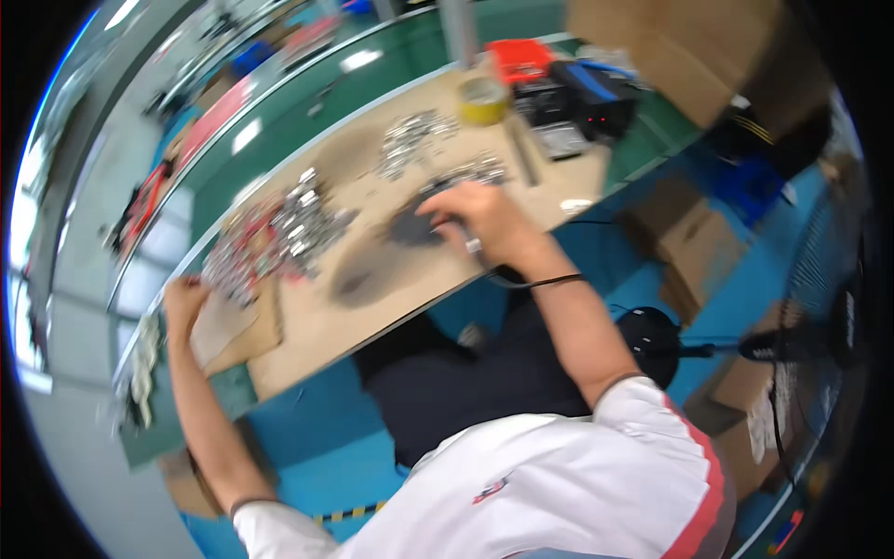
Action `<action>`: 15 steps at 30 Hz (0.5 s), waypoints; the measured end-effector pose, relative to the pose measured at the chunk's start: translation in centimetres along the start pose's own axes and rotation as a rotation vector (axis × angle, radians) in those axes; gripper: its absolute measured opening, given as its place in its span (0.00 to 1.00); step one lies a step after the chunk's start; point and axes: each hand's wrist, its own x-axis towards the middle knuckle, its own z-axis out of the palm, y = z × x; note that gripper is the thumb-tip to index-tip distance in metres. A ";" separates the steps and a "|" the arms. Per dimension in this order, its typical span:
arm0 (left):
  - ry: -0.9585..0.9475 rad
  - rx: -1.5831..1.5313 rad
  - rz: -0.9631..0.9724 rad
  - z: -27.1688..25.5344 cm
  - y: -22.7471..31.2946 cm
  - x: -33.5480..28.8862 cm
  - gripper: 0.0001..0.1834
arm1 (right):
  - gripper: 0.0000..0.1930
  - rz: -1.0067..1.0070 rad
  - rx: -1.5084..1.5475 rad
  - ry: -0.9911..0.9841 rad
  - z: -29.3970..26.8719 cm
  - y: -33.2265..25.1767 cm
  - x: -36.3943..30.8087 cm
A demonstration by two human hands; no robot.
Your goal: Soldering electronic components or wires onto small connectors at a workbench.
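Observation:
My left hand (pixel 186 303) is at the left end of the worktable, its fingers curled beside a heap of small silver and reddish parts (pixel 270 233). What it holds, if anything, is too blurred to make out. My right hand (pixel 489 219) is over the middle of the table, thumb and fingers closed together. Something small and dark seems to be between the fingers, but blur hides its kind. Just beyond that hand lie small metal parts (pixel 480 170). Another scatter of silver pieces (pixel 410 140) is farther back. A dark band with a cord circles my right wrist.
A yellow tape roll (pixel 481 101), a red bin (pixel 520 61) and a black box with a blue stripe (pixel 596 98) stand at the table's back right. Brown cardboard (pixel 237 326) lies near my left hand. Cartons (pixel 684 233) and a black fan (pixel 773 345) are to the right.

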 end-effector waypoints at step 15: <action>-0.316 -0.446 0.637 1.7 20.8 -8.3 0.15 | 0.19 0.114 0.093 0.011 0.2 -1.8 -0.2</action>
